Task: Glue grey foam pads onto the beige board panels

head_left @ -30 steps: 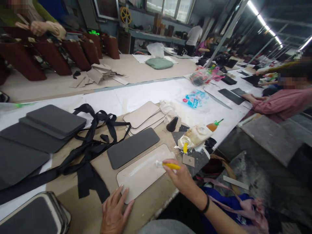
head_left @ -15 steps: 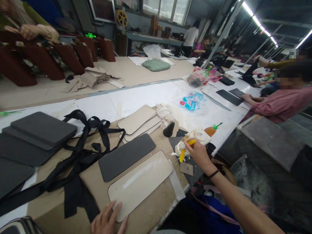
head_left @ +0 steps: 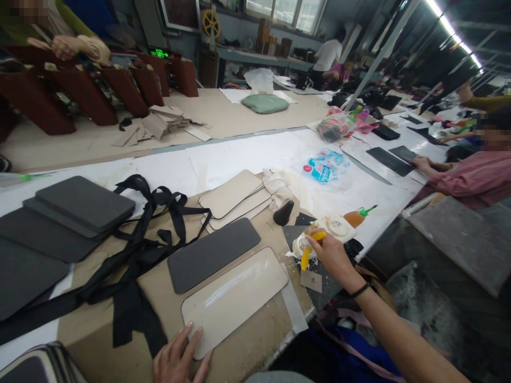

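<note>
My left hand (head_left: 181, 357) lies with its fingers apart, fingertips touching the near left end of a beige rounded panel (head_left: 235, 298) with a dark edge. In my right hand (head_left: 329, 252) is a yellow tool (head_left: 305, 258), its exact kind partly hidden by the fingers. The tool is at the mouth of a white bottle (head_left: 339, 227) lying on its side, smeared with white paste. A dark grey rounded panel (head_left: 215, 254) lies just beyond the beige one. Below the bottle sits a small beige square (head_left: 311, 281).
Black straps (head_left: 139, 255) lie tangled on the left, beside stacked dark panels (head_left: 83, 202). More beige panels (head_left: 231, 192) are stacked behind. An orange bottle with a green nozzle (head_left: 357, 216) is at the right edge. A co-worker in a pink sleeve (head_left: 459, 178) sits at the right.
The whole view has shifted, so things appear slightly farther right. My left hand stays on the beige panel, and my right hand keeps the yellow tool at the white bottle.
</note>
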{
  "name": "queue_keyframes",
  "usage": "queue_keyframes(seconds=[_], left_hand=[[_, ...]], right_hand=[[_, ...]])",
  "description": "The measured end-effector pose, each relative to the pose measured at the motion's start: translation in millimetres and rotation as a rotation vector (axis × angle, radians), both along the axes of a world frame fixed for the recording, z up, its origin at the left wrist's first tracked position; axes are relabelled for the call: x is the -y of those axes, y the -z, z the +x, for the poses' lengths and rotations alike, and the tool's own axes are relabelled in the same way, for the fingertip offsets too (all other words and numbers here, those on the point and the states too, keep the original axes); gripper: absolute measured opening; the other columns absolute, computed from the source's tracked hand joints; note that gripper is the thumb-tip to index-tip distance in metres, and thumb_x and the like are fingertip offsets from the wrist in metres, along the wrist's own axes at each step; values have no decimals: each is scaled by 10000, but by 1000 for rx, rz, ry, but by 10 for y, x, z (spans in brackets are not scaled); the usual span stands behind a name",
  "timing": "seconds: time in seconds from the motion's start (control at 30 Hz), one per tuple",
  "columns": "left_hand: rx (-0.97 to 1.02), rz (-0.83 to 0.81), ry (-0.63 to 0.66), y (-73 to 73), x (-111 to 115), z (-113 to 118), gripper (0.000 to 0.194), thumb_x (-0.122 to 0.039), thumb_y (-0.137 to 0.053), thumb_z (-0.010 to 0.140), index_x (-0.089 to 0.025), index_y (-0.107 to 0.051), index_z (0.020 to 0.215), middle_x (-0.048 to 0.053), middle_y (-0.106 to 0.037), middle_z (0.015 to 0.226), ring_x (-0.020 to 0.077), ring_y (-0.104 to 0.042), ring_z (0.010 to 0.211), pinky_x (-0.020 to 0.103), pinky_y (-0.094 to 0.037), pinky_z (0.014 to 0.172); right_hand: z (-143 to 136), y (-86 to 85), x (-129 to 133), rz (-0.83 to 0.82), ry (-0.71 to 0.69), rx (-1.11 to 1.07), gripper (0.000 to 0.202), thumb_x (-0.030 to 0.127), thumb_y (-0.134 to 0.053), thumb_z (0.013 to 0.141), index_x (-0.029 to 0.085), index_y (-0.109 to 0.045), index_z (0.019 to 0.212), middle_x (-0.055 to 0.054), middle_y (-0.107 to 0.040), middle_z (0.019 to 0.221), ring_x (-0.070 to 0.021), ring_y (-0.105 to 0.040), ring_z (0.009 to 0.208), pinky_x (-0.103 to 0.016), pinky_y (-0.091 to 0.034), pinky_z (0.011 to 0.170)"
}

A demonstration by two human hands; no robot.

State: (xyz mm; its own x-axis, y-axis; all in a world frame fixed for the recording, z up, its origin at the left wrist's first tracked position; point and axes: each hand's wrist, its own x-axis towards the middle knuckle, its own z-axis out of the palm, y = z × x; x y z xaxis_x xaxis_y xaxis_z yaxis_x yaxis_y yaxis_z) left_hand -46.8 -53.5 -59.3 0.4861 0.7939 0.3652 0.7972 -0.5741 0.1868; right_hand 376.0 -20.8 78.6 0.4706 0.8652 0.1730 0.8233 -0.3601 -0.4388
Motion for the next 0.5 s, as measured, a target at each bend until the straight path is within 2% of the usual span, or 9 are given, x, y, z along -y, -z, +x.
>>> queue_keyframes(seconds=[0.13,0.33,0.5], left_hand=[[-3,24,24,-45,-16,2,374,-358,-556,723,-264,-559,1085,72,-599,1074,226,-526,933,366,-391,801],[-42,10,21,-52,-3,-5,376,-367,-560,728,-266,-567,1090,72,-600,1085,224,-525,952,361,-383,814],[-52,20,34,-78,-10,-5,370,-380,-560,731,-246,-578,1075,78,-597,1084,226,-517,950,356,-379,801]], right_hand=[[-103,-13,35,62,-42,82,302,437,-413,833,180,-572,838,-56,-617,738,-175,-559,619,-291,-422,611],[-289,79,49,148,-81,221,318,434,-374,864,181,-551,792,-64,-590,736,-191,-557,708,-304,-428,671],[-272,17,136,210,5,245,363,479,-368,857,175,-548,775,-75,-606,741,-189,-568,691,-305,-434,667]])
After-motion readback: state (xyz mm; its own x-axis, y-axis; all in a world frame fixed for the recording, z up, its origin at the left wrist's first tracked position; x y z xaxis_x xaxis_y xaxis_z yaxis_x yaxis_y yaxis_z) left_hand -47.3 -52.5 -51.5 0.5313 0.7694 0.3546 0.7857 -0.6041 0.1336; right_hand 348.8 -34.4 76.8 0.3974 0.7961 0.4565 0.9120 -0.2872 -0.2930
